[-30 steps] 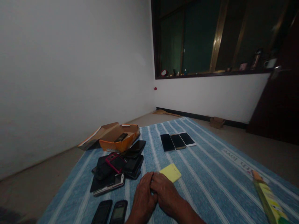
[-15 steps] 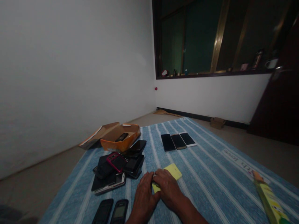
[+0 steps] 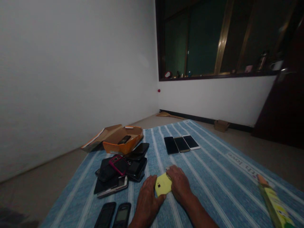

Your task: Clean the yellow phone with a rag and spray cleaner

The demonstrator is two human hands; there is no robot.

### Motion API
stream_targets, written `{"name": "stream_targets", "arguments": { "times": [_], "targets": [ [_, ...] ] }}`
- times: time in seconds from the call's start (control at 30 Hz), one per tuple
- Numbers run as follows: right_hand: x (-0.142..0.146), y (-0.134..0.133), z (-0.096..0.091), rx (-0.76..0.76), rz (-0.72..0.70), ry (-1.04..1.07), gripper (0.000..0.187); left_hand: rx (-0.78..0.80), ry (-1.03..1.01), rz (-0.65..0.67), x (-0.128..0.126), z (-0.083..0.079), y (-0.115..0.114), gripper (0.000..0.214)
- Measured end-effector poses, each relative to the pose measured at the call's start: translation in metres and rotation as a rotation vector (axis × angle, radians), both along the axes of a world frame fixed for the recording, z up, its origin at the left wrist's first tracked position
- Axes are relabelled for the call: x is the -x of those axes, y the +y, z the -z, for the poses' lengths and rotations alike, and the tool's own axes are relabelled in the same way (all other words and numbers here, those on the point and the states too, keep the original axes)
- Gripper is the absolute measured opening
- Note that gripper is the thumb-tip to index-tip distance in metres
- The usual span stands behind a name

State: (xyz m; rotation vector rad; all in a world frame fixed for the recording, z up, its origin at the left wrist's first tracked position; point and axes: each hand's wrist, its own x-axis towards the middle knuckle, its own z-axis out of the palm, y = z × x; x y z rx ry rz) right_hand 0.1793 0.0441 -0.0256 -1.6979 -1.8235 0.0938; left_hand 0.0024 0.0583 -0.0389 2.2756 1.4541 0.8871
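Observation:
A flat yellow phone (image 3: 163, 184) with a small dark square on its upward face is between my hands, low over the striped cloth. My left hand (image 3: 147, 195) grips its left end, with the thumb at the near edge and the fingers along the far side. My right hand (image 3: 180, 183) is closed around the right end, which the fingers cover. To the left of my hands lie two keypad phones (image 3: 122, 215), side by side. A pile of phones (image 3: 118, 172) sits behind them, a pink-framed phone (image 3: 118, 164) on top.
An open orange box (image 3: 128, 145) at the back left holds a small dark phone. Three smartphones (image 3: 181, 144) lie in a row farther back. A yellow-green package (image 3: 273, 199) rests at the right on the blue striped cloth (image 3: 218, 186).
My right hand has shifted right and away from my left, uncovering the yellow phone's middle and dark square. The phone has turned between my hands. My left hand has stayed nearly still.

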Motion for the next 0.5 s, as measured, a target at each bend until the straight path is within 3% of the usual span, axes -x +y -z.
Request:
{"name": "stream_targets", "arguments": {
  "times": [0.13, 0.37, 0.5],
  "targets": [
    [-0.007, 0.002, 0.005, 0.015, 0.089, -0.059, 0.041, 0.005, 0.011, 0.012, 0.001, -0.001, 0.000, 0.066],
    [-0.008, -0.009, -0.013, 0.125, 0.145, -0.135, 0.032, -0.035, 0.014, 0.012, 0.002, 0.003, 0.001, 0.066],
    [-0.006, -0.017, -0.013, 0.154, 0.168, -0.197, 0.032, -0.007, 0.029, -0.006, 0.001, 0.004, 0.000, 0.066]
  ]
}}
